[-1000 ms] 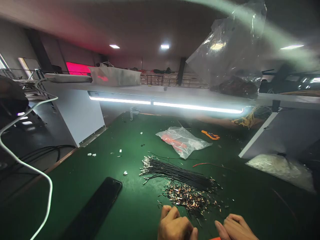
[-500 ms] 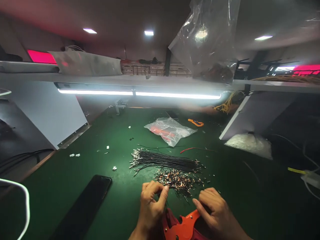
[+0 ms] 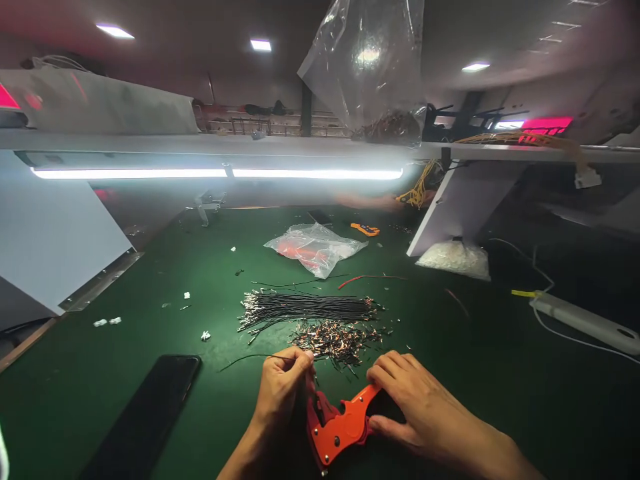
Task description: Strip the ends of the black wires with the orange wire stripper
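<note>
My left hand (image 3: 284,387) pinches a thin black wire (image 3: 245,360), whose free length sticks out to the left over the green table. Its fingertips are beside the jaws of an orange and red wire stripper (image 3: 345,427). My right hand (image 3: 415,400) is wrapped round the tool's handles, thumb on the lower one and fingers on the upper one. Beyond the hands lies a heap of short black wire scraps with copper-coloured ends (image 3: 333,340). Behind it is a bundle of long black wires (image 3: 310,307), with silvery tips at the left.
A black phone (image 3: 150,407) lies at the left. Farther back are a clear plastic bag (image 3: 320,250) with something red inside, a red wire (image 3: 370,277) and an orange tool (image 3: 365,229). A white bag (image 3: 455,259) sits at the right, near a power strip (image 3: 585,321).
The view has shifted rightward. The black wire now shows extending left from my left hand. The orange tool is more fully in view, and my right hand is spread wider over its handles.
</note>
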{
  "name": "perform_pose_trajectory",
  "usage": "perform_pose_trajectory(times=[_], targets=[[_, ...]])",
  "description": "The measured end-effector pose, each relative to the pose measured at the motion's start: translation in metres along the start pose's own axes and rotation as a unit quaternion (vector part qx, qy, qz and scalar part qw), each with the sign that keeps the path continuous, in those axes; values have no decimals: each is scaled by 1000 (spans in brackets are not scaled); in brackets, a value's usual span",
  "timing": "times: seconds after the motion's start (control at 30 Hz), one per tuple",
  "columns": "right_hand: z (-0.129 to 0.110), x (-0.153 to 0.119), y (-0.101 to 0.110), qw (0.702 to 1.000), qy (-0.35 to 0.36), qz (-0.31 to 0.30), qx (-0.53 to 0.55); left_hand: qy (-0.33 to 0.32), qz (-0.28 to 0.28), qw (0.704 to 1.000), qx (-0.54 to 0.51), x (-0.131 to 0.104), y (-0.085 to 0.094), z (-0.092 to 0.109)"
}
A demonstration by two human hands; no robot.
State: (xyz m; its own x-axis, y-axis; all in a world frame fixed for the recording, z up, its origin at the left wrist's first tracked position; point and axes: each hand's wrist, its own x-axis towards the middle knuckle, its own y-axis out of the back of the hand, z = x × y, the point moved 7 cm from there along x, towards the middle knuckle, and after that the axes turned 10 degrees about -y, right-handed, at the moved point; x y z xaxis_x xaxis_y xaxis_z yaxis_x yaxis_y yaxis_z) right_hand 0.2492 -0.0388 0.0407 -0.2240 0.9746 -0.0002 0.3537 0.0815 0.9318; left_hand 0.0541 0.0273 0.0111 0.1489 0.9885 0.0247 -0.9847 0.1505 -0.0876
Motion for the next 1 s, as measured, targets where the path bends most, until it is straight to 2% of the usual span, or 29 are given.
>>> perform_pose_trajectory(times=[0.17,0.27,0.4,0.5,0.6,0.63,0.67,0.7,0.73,0.83,1.0], targets=[[5,-11,-8,996,-41,-77,23,-22,2,1000,-7,-1,2,7],[0,-9,-11,992,-48,-113,2,-53,26,998,8,-3,6,12],[-11,-6,-3,996,0,-88,-17,-103,97,989,48,-10,16,16],[-1,-4,6,996,-24,-71,40,-138,145,977,74,-19,20,21],[18,2,9,977,-73,-102,174,-161,170,968,88,-28,18,29],[21,5,6,956,-76,-129,252,-168,171,967,90,-30,17,31],[20,8,3,921,-66,-155,352,-178,168,965,90,-32,15,34],[18,11,0,866,-56,-176,464,-189,161,965,90,-33,13,36],[16,14,-4,784,-55,-187,589,-199,151,964,90,-34,10,38],[1,20,-23,669,-42,-198,715,-196,119,969,93,-34,3,36],[-23,16,-51,579,-49,-211,786,-98,119,987,51,-35,-3,18]])
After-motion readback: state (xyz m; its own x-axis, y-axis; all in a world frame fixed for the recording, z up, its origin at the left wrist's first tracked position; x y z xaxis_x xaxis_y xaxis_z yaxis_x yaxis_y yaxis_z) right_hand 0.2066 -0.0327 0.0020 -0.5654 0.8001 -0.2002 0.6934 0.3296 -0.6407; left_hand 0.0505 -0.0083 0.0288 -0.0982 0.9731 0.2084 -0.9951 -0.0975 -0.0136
